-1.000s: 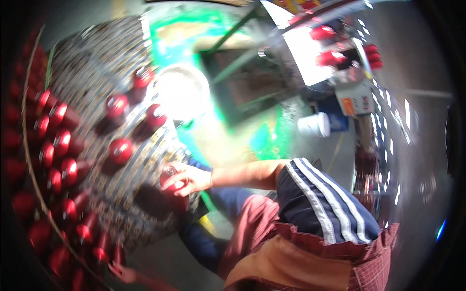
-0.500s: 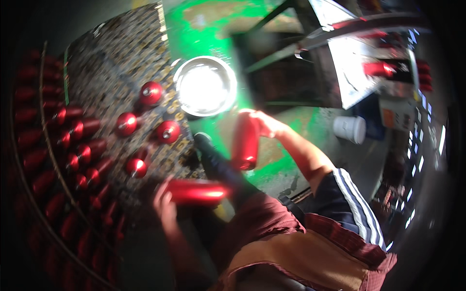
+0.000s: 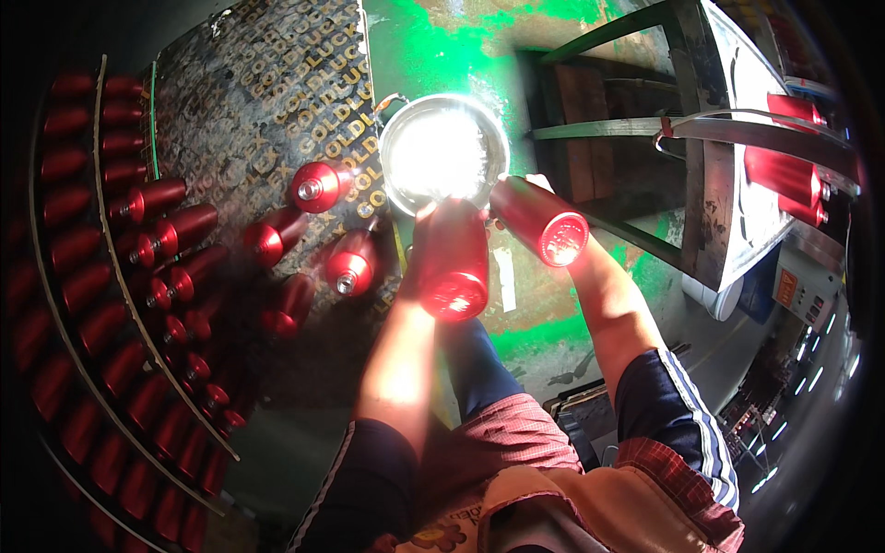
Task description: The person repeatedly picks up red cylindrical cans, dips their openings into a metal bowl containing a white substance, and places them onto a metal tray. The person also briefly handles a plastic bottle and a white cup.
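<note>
Green-painted concrete floor point(image 3: 433, 46), chipped and worn, is lying under me. I am gripping one red metal tapered canister in each of my hands: the left hand point(image 3: 431, 221) is wrapped around the left canister point(image 3: 452, 263), the right hand point(image 3: 516, 189) is closed on the right canister point(image 3: 539, 221), both just below a shiny round metal bowl point(image 3: 444, 152) glaring with light. More red canisters point(image 3: 318, 184) are lying on a dark printed mat point(image 3: 267, 101) to my left. A grey metal-framed desk point(image 3: 710, 138) is standing at right.
</note>
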Demonstrator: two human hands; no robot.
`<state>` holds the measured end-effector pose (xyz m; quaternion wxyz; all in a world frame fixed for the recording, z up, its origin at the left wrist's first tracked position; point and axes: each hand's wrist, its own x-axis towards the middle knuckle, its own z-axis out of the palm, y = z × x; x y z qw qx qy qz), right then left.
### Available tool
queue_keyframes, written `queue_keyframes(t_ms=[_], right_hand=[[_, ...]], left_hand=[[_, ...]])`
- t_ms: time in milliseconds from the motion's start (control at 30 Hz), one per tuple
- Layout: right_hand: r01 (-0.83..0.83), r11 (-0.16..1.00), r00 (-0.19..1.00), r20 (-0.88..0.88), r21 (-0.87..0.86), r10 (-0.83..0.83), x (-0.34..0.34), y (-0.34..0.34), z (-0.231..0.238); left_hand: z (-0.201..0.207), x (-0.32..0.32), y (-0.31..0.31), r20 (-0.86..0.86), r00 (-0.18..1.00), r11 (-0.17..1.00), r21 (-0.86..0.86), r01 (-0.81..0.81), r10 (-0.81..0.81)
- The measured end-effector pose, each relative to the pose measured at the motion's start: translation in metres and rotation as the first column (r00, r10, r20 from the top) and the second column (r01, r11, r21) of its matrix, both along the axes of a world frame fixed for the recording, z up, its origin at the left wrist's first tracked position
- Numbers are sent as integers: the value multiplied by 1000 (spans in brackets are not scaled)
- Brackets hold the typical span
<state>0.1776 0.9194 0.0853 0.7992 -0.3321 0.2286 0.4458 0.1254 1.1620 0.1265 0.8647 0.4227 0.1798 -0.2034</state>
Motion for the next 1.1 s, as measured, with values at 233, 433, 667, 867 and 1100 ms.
queue_keyframes(t_ms=[233,433,667,867,1100], right_hand=[[59,998,998,-18,-28,-59,9,-2,-3],[105,989,992,-59,-105,-111,0,0,10],[18,957,923,372,-291,96,-48,40,89],[-67,788,330,731,-612,597,-148,169,118],[270,676,-88,682,-686,726,-231,273,51]], left_hand=[[-76,15,-5,34,982,-187,-982,-2,-188],[-32,-26,18,47,915,819,-430,381,-401],[15,-154,152,-178,979,978,-200,63,-99],[50,-255,232,177,984,519,841,-153,3],[16,-279,257,378,921,-73,925,-373,94]])
